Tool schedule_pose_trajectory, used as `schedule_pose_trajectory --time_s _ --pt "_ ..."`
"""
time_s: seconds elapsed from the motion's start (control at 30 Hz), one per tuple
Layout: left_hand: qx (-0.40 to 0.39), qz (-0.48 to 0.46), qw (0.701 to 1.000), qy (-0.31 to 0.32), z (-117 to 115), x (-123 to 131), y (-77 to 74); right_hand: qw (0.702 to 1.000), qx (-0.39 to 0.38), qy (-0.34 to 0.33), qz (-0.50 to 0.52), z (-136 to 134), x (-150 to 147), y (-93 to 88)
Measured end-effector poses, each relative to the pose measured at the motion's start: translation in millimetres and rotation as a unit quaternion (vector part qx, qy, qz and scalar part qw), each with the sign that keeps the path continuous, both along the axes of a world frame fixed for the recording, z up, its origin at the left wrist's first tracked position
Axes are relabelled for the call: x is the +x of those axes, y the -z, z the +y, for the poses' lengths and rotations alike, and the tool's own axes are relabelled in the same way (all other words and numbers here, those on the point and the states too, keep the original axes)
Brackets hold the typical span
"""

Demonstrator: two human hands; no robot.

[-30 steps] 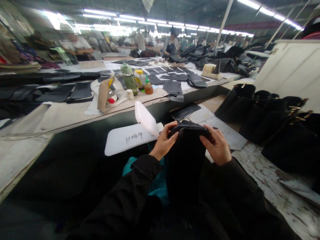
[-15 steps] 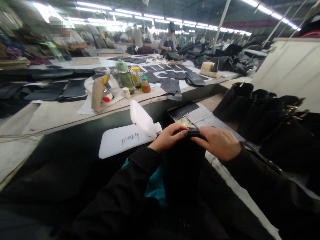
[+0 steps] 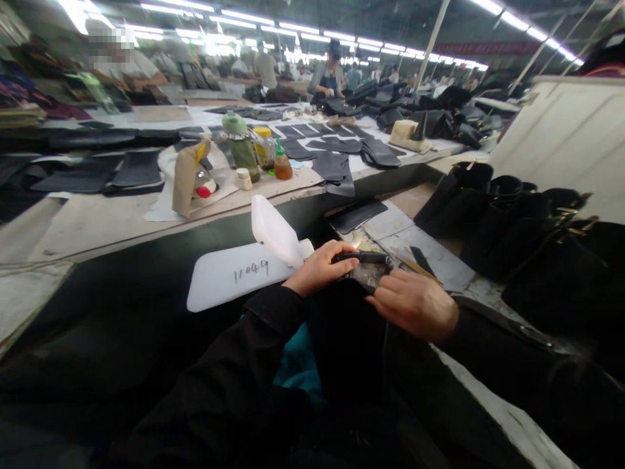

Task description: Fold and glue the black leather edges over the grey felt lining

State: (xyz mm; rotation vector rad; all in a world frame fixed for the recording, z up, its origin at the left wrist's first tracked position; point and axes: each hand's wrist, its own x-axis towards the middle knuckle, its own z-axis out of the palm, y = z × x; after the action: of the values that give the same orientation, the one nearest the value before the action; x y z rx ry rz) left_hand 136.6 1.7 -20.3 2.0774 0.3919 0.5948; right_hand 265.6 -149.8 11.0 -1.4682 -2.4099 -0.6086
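My left hand [image 3: 325,267] pinches the upper left edge of a black leather piece [image 3: 362,258], thumb on top. The near side of the piece shows a greyish, shiny patch, and its lower part is lost in the dark. At its right end my right hand [image 3: 415,305] is closed, fingers curled against the lower corner of the piece. Beside my left wrist is a white plastic plate [image 3: 229,277] with "11049" handwritten on it. A pale plastic part [image 3: 274,229] sticks up above that plate.
Right of my hands, black bags [image 3: 473,195] with metal fittings stand in a row. Ahead, a long worktable [image 3: 303,185] bears a green bottle [image 3: 241,150], a yellow-lidded jar [image 3: 264,146], a glue bottle [image 3: 282,164] and black leather panels [image 3: 336,170]. Several people work farther back.
My right hand has come down and closed near the piece's right end, uncovering its edge and greyish patch. My left hand keeps its pinch. The view has shifted slightly.
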Motion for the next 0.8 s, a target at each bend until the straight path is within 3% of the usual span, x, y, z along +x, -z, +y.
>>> schedule_pose_trajectory --time_s 0.1,0.2,0.33,0.43,0.5,0.57,0.63,0.73,0.8 --pt "-0.003 0.018 1.0 0.017 3 -1 -0.8 0.996 -0.029 0.043 0.073 11 14 -4.4" --pt "-0.001 0.019 1.0 0.019 3 -2 -1.7 0.991 -0.035 0.002 0.129 13 12 5.1" --pt "0.012 -0.011 1.0 -0.02 0 -2 4.0 0.99 -0.031 -0.106 0.084 -26 -29 29.4" --pt "0.031 -0.031 0.998 -0.047 -2 0 8.3 0.979 -0.084 -0.16 0.09 -55 -47 31.0" --pt "0.018 -0.034 0.998 -0.049 -4 1 8.6 0.979 -0.097 -0.127 0.129 -54 -38 19.2" --pt "-0.022 -0.044 0.998 -0.041 -7 0 8.0 0.983 -0.042 -0.019 0.178 -36 -18 3.8" --pt "-0.089 -0.063 0.994 -0.031 -11 -3 8.5 0.979 -0.015 0.041 0.198 -12 2 -6.4" --pt "-0.199 -0.096 0.975 -0.029 -14 -11 13.6 0.967 0.001 0.068 0.244 17 17 -4.6" --pt "-0.207 -0.112 0.971 -0.036 -16 -16 18.6 0.957 0.002 0.072 0.282 27 18 2.9"
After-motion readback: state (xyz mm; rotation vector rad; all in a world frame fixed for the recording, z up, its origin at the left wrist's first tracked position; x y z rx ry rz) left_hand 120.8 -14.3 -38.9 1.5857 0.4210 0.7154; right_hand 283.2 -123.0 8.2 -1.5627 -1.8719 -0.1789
